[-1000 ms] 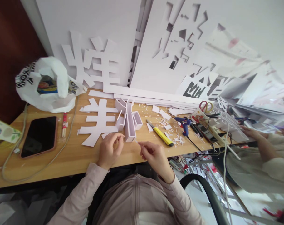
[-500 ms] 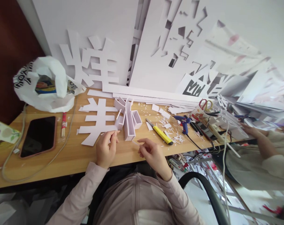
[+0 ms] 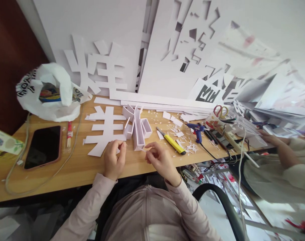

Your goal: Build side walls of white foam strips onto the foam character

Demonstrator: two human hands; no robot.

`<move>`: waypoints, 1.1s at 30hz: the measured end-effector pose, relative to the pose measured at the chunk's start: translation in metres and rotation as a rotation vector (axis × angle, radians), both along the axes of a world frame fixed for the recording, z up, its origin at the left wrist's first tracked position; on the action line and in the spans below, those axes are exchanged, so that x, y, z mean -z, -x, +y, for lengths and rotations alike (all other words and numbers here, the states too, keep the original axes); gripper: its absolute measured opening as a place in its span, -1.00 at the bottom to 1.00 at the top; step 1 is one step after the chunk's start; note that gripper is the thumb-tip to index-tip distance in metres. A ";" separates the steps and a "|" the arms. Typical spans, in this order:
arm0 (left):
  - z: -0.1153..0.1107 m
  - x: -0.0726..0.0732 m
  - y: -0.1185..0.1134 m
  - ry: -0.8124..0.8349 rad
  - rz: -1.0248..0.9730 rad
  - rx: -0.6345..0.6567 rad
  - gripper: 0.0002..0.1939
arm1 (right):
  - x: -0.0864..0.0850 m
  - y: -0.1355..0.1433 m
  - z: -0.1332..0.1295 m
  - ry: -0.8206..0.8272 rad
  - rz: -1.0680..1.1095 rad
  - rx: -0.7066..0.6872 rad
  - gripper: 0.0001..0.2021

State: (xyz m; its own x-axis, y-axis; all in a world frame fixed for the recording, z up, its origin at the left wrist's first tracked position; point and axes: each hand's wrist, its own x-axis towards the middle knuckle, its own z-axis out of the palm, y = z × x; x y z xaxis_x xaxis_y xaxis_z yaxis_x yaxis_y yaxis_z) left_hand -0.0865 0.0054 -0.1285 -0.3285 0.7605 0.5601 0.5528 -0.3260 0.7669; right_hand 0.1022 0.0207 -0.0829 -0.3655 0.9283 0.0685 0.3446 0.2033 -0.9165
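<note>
Landmark: raised white letter (image 3: 135,135), a hollow, thin-walled piece on the table (image 3: 74,174), lying between and just beyond the two hands, one narrow end toward the person.

Left hand (image 3: 114,160): near-left of the letter, fingers curled toward the thumb; cannot tell whether they grip anything. Right hand (image 3: 162,160): near-right of the letter, forefinger and thumb bent toward its near end; grip cannot be told here either.

Edges: the table's front edge runs on the near side of the letter, both wrists at or past it. A strip of wood surface shows between the letter's near end and that edge, flanked by the hands. Left of the letter, room is taken by a flat white cut-out (image 3: 108,129), just beside it; contact unclear. Right of the letter, with wood between: yellow cutter (image 3: 173,143), aslant; farther right, blue glue gun (image 3: 198,132). Behind the letter, long white strips (image 3: 155,98) bound the far side.

Writing: plastic bag (image 3: 59,110), well left of the letter, bold dark capitals, some O's legible, word distorted by folds.
</note>
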 end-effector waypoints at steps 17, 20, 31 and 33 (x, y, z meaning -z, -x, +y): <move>0.001 -0.001 0.000 0.012 0.027 0.017 -0.79 | -0.002 0.000 0.000 -0.130 -0.012 0.003 -0.84; 0.001 0.000 0.000 0.007 0.035 0.019 -0.79 | -0.003 0.001 0.000 -0.137 -0.010 0.013 -0.84; 0.002 0.000 0.000 0.003 0.048 0.017 -0.78 | -0.001 0.001 0.001 -0.122 0.033 0.052 -0.87; 0.002 -0.001 0.000 0.006 0.051 0.015 -0.78 | -0.002 0.001 0.001 -0.121 0.035 0.055 -0.87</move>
State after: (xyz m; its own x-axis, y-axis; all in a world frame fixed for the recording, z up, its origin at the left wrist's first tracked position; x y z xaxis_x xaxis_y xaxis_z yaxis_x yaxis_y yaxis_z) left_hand -0.0868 0.0070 -0.1280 -0.2880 0.7686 0.5712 0.5865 -0.3300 0.7397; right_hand 0.1015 0.0216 -0.0809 -0.3097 0.9310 0.1934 0.3262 0.2951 -0.8980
